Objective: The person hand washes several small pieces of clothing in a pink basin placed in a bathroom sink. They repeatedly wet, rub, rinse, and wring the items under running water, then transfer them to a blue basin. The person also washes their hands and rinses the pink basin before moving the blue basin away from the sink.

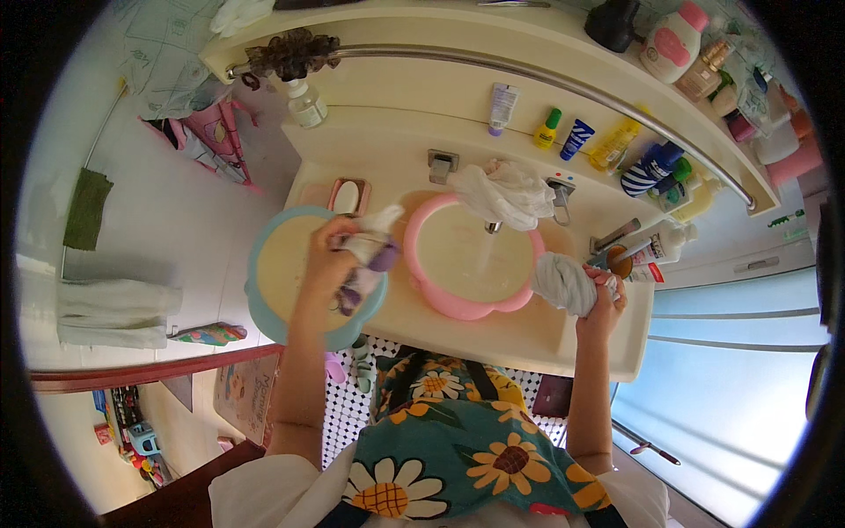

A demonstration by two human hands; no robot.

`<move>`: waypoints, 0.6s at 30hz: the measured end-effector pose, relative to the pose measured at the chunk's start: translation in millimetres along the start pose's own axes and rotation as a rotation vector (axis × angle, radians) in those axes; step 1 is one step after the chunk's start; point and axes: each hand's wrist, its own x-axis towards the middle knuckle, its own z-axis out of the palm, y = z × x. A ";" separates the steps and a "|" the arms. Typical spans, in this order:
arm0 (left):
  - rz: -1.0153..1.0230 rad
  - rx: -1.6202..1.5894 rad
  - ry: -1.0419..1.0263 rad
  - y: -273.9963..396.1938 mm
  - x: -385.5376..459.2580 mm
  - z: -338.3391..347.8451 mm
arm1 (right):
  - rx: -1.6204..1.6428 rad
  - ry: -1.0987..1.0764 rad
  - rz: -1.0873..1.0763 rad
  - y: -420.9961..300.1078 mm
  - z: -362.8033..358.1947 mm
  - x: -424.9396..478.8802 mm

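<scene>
My left hand (335,249) holds a bunched white and purple cloth item (370,254), blurred, over the inner side of a light-blue plastic basin (259,300). My right hand (602,297) grips a twisted pale grey-white cloth (565,285) just right of the pink plastic basin (410,261). Water runs from the faucet (492,227) into the pink basin. Another bunched white cloth (505,191) is draped over the faucet, behind that basin. A white bar of soap (346,197) rests in a pink dish at the back left.
A metal rail (502,56) curves above the sink. Tubes and bottles, including a dark-blue striped bottle (650,170), line the back ledge. At right stands a cup (617,263) with items in it. A pump bottle (306,105) stands at the back left corner.
</scene>
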 end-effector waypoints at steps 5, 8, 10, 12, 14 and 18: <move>0.330 0.132 -0.186 -53.6 -0.9 106.0 | 0.064 0.016 0.022 -8.4 4.8 -4.4; 0.201 0.216 -0.230 -103.6 7.2 145.6 | 0.073 0.028 0.021 -12.2 4.2 -8.4; 0.331 0.289 -0.196 -137.7 12.9 157.1 | 0.038 0.014 0.007 -11.9 2.4 -10.5; 0.561 0.529 -0.126 -136.4 9.3 156.8 | 0.025 0.011 -0.002 -10.3 -1.6 -10.9; 0.665 0.678 -0.150 -134.4 8.9 147.2 | 0.036 0.010 -0.002 -8.5 -3.8 -11.1; 0.437 0.536 -0.183 -125.9 15.5 84.7 | 0.023 0.000 -0.001 -7.0 -1.5 -9.8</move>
